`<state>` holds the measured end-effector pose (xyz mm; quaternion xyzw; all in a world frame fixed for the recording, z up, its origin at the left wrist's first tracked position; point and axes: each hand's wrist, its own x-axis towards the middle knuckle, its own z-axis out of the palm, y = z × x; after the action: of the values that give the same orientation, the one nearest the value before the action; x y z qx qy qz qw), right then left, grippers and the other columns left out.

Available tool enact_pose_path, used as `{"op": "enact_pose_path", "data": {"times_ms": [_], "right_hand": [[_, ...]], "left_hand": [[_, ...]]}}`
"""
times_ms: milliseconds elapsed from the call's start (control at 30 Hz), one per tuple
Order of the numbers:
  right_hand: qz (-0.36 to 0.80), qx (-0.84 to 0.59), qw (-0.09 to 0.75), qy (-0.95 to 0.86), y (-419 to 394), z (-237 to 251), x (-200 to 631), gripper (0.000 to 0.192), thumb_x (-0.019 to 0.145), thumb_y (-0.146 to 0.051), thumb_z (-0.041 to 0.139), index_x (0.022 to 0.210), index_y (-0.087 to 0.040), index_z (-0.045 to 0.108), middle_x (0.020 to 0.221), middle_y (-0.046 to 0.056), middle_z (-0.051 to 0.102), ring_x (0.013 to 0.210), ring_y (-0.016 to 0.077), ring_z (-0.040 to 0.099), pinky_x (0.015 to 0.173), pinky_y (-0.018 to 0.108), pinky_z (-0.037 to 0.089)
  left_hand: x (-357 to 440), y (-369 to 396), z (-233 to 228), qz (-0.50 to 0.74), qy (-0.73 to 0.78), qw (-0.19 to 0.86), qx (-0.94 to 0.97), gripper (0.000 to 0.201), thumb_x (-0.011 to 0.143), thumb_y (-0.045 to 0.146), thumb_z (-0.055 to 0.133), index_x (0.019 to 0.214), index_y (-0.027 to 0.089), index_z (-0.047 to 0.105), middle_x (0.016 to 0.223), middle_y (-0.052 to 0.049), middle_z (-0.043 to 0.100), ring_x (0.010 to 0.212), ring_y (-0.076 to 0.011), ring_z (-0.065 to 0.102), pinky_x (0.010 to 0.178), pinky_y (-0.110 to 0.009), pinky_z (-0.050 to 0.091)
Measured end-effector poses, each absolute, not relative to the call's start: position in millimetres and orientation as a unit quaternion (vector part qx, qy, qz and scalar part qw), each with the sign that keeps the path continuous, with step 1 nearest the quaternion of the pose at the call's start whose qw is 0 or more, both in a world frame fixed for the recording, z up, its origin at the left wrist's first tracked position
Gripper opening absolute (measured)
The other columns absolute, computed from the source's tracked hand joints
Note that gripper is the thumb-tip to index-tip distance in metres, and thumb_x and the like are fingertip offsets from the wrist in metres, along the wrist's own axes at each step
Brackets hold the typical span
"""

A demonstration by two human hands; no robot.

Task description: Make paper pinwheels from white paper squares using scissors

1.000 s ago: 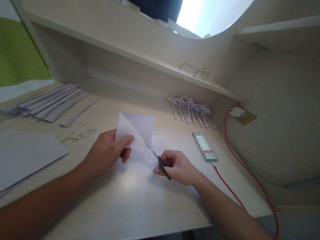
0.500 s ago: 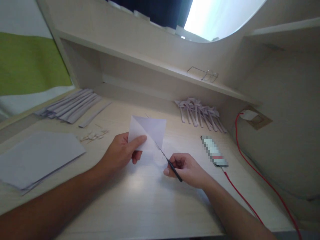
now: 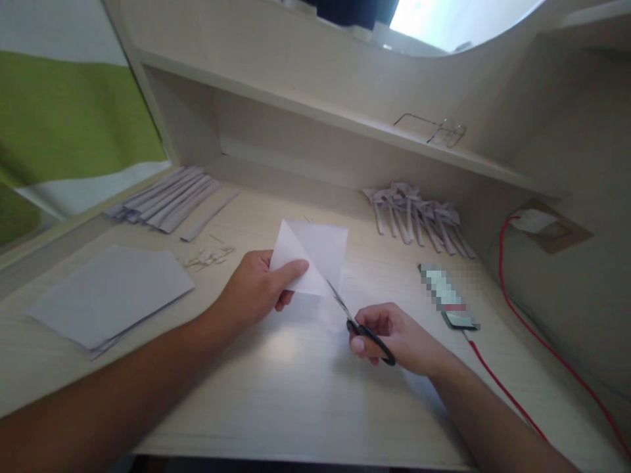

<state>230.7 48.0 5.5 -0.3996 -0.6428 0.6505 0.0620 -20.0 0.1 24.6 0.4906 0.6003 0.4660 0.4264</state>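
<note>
Between thumb and fingers my left hand (image 3: 263, 282) grips a white square of paper (image 3: 323, 253) with a diagonal crease, held up over the desk. My right hand (image 3: 389, 335) is closed on black-handled scissors (image 3: 369, 338). Their blades point up and left, at the paper's lower right corner along the crease; whether they touch the paper there I cannot tell for sure. Part of the scissors' handle is hidden by my fingers.
A stack of white sheets (image 3: 113, 295) lies left, with rolled paper strips (image 3: 172, 197) behind and cotton swabs (image 3: 210, 256) nearby. Paper pinwheels (image 3: 414, 210) lie back right. A phone (image 3: 446, 295) with a red cable (image 3: 507, 401) lies right. Glasses (image 3: 446, 131) rest on the shelf.
The view has shifted, so everything appears further right. The scissors have turned in my right hand and their handle loops show more. My left hand keeps its hold on the paper.
</note>
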Motion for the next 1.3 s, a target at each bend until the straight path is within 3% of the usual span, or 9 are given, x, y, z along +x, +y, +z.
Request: {"op": "enact_pose_path", "data": {"times_ms": [567, 1300], "right_hand": [[0.673, -0.408, 0.102, -0.608, 46.0, 3.0, 227.6, 0.039, 0.061, -0.037, 0.094, 0.072, -0.014, 0.064, 0.057, -0.006, 0.055, 0.051, 0.0064, 0.042, 0.047, 0.02, 0.027], [0.671, -0.406, 0.099, -0.613, 45.1, 1.6, 229.1, 0.042, 0.063, -0.042, 0.093, 0.071, -0.015, 0.062, 0.058, -0.007, 0.05, 0.052, 0.0064, 0.039, 0.048, 0.021, 0.024]], "left_hand": [[-18.7, -2.2, 24.1, 0.449, 0.612, 0.432, 0.487, 0.048, 0.086, 0.043, 0.061, 0.045, 0.02, 0.051, 0.04, 0.003, 0.053, 0.04, -0.0107, 0.047, 0.048, -0.024, 0.036], [-18.4, -1.4, 26.1, 0.455, 0.608, 0.44, 0.479, 0.048, 0.087, 0.04, 0.061, 0.044, 0.02, 0.051, 0.039, 0.004, 0.053, 0.04, -0.0106, 0.045, 0.049, -0.024, 0.036]]}}
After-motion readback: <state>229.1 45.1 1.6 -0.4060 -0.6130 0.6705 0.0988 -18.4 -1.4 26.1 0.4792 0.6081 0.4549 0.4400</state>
